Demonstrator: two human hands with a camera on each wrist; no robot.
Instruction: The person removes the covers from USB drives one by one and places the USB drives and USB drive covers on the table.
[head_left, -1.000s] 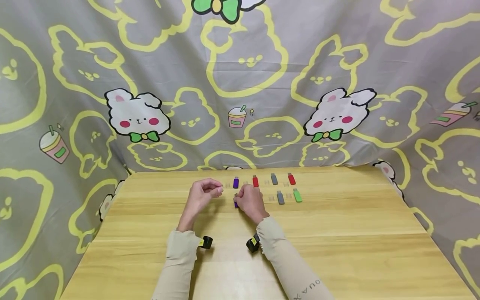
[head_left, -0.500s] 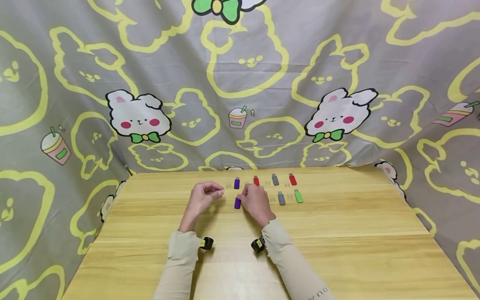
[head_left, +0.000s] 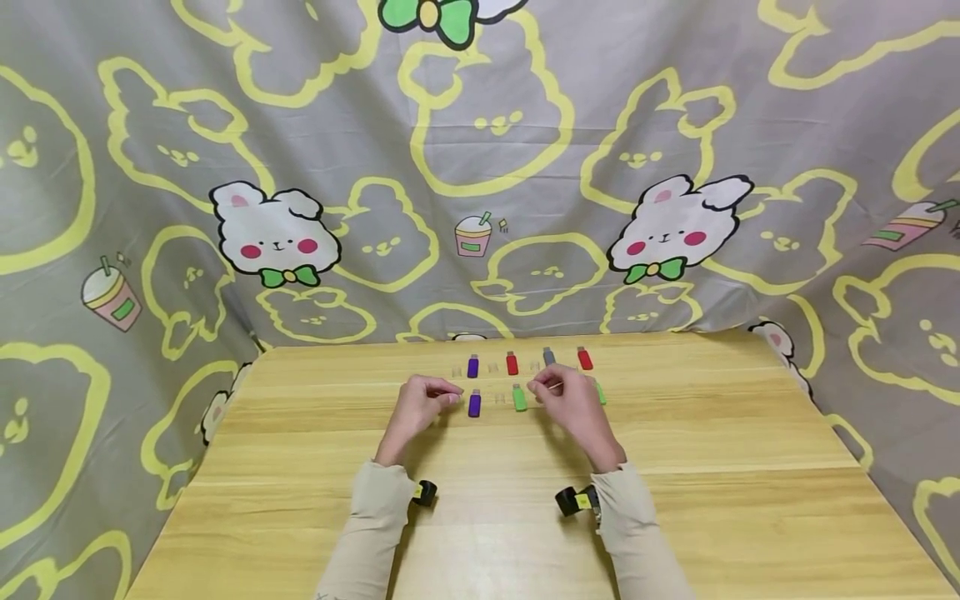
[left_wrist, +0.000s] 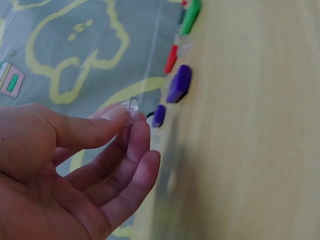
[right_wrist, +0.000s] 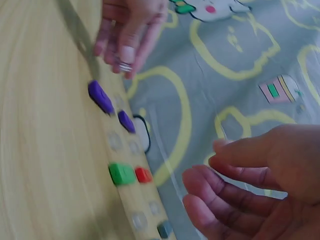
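Observation:
My left hand (head_left: 420,408) pinches a small clear cap (left_wrist: 131,110) between thumb and fingertips, just left of the front purple USB stick (head_left: 475,404). A second purple USB stick (head_left: 473,366) lies behind it. My right hand (head_left: 576,408) is to the right of a green USB stick (head_left: 519,398), fingers loosely bent; nothing shows between thumb and fingers in the right wrist view. Between the front purple and green sticks lies another clear cap (head_left: 500,399). The right hand covers part of a green USB stick (head_left: 602,392) at the row's right end.
Along the back row lie a red USB stick (head_left: 512,362), a grey one (head_left: 549,357) and another red one (head_left: 585,358), with clear caps (head_left: 492,367) between them. A patterned curtain (head_left: 525,167) hangs behind the wooden table (head_left: 712,467).
My right hand has moved right from the front purple stick, uncovering the green stick and now hiding the front grey one. The left hand has shifted slightly right, towards the purple stick.

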